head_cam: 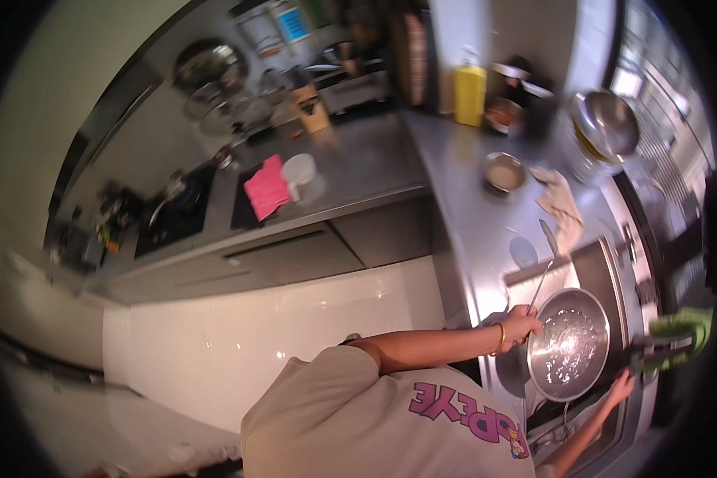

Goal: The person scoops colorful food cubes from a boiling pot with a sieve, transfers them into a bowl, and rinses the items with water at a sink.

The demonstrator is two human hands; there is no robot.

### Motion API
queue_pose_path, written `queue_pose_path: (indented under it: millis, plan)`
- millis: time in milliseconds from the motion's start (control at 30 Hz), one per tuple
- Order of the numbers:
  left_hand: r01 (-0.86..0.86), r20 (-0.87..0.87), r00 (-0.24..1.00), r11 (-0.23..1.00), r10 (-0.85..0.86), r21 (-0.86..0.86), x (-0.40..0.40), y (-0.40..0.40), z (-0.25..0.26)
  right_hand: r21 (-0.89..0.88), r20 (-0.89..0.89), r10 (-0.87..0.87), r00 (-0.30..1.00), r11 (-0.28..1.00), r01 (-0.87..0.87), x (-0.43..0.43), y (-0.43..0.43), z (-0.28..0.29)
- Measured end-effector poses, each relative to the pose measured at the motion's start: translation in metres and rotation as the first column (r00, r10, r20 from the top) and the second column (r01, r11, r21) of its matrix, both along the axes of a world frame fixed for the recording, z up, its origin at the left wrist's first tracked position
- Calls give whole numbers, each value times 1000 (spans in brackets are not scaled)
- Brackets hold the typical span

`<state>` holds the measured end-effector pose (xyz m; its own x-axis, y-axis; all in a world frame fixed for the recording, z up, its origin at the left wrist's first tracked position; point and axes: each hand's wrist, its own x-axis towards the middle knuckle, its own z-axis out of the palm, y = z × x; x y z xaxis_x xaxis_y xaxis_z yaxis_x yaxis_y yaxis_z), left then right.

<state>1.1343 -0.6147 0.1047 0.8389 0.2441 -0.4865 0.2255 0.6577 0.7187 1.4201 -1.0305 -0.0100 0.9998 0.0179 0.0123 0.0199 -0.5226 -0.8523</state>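
My left hand (523, 324), with a gold-coloured bangle at the wrist, grips the near rim of a metal bowl (600, 352). A long-handled metal spoon (542, 281) comes out of the same hand, its head pointing away over the counter. Clear water with bright ripples lies in the bowl, which is above the sink (603, 263). Beyond the bowl's far lower side, my right hand (621, 385) is beside a dark fitting at the sink's back edge. Its fingers are small and partly hidden, so I cannot tell whether they grip anything.
A beige cloth (560, 206) lies by the sink, near a small bowl (505, 172). Farther along stand a yellow pump bottle (469, 94) and a steel bowl (606, 124). A green item (681, 337) is behind the sink. Across the corner are a pink cloth (267, 188) and a white jug (299, 169).
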Motion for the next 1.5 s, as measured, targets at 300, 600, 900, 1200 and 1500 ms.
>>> queue_pose_path:
  millis: [300,600,900,1200,1500]
  plan:
    - [-470,174,873,882,456,44,-199,154,4,704,-217,662,717,615,-355,-316,338,122]
    - [-736,132,676,655,725,173,-439,319,-14,636,-440,812,384,584,-505,-523,593,128]
    - [-39,79,362,-70,929,997,-714,482,-30,635,-415,900,136,394,-665,-683,821,94]
    - [456,43,137,-101,990,884,-905,624,92,636,-352,930,102,318,-703,-811,993,43]
    - [790,-75,376,-278,924,546,-971,770,92,775,-233,928,292,358,-521,-881,1057,26]
